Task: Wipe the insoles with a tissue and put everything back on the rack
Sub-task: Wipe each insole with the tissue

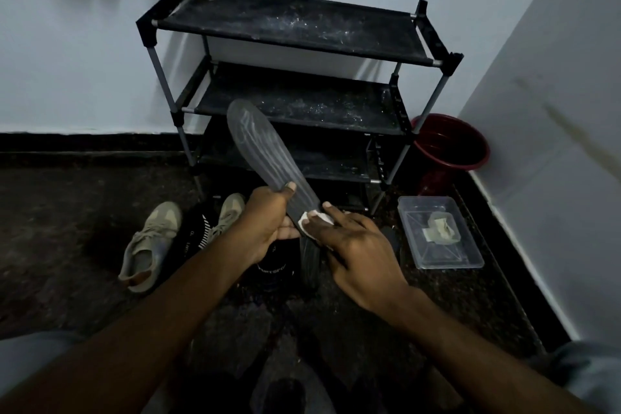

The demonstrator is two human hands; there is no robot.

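A long dark grey insole (260,151) slants up and to the left in front of the rack. My left hand (268,222) grips it near the heel end, thumb on top. My right hand (349,242) presses a white tissue (316,220) against the insole's lower part with straight fingers. The black three-shelf rack (295,27) stands against the wall with dusty, bare shelves. A pair of tan sneakers (151,242) lies on the floor to the left, with dark shoes (275,265) under my hands.
A clear plastic box (437,262) holding folded tissue sits on the floor at the right. A dark red bucket (453,148) stands in the corner beside the rack. White walls close in behind and at the right. The floor is dark speckled stone.
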